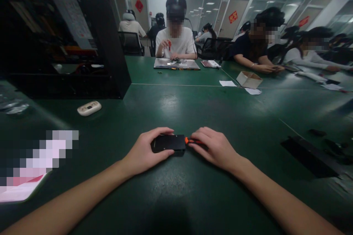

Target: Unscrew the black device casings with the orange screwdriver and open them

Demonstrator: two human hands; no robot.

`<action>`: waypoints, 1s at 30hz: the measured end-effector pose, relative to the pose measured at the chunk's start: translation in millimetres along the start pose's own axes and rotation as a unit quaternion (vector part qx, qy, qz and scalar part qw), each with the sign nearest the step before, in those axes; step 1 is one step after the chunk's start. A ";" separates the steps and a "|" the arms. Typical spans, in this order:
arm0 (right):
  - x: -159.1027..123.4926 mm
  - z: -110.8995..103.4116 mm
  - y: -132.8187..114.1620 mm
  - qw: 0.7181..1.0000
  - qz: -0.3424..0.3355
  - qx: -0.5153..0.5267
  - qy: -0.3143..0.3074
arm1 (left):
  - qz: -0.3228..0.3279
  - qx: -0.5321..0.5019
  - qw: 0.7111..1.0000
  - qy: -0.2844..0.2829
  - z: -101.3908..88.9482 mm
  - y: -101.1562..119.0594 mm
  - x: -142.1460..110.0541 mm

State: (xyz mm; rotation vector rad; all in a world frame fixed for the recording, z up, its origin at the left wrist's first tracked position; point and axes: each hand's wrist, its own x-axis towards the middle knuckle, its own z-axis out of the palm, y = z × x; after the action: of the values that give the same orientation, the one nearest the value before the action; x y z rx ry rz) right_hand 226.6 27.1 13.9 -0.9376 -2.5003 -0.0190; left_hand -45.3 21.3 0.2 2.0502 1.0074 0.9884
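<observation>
A small black rectangular box (169,143) lies on the green table in front of me. My left hand (146,150) grips it from the left, thumb along the near side and fingers along the far side. At its right end, my right hand (212,145) is closed around a screwdriver with an orange and black handle (192,141). The orange part of the screwdriver meets the box's right end; its tip cannot be made out.
An open black computer case (110,55) stands at the back left, with a white earbud case (89,108) before it. A black panel (309,156) lies at the right. Farther back are a cardboard box (249,79) and a co-worker (176,40) handling a flat panel (176,64).
</observation>
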 end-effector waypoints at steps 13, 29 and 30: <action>12.7 14.0 -5.0 0.985 0.039 0.164 0.027 | -0.019 -0.090 0.992 0.087 -0.2 3.1 0.4; 23.4 21.8 -25.6 0.998 0.019 0.065 0.014 | -0.153 -0.389 0.881 0.223 -4.8 -17.8 20.7; 25.9 24.7 -32.3 0.998 0.009 0.056 0.001 | -0.150 -0.388 0.882 0.220 -4.7 -17.8 20.4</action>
State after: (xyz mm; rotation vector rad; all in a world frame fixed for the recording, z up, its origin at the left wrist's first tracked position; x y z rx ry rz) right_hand 178.9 22.6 7.7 -0.9133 -2.4637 0.1248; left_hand -47.0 48.4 -4.4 0.9997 0.8970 1.4250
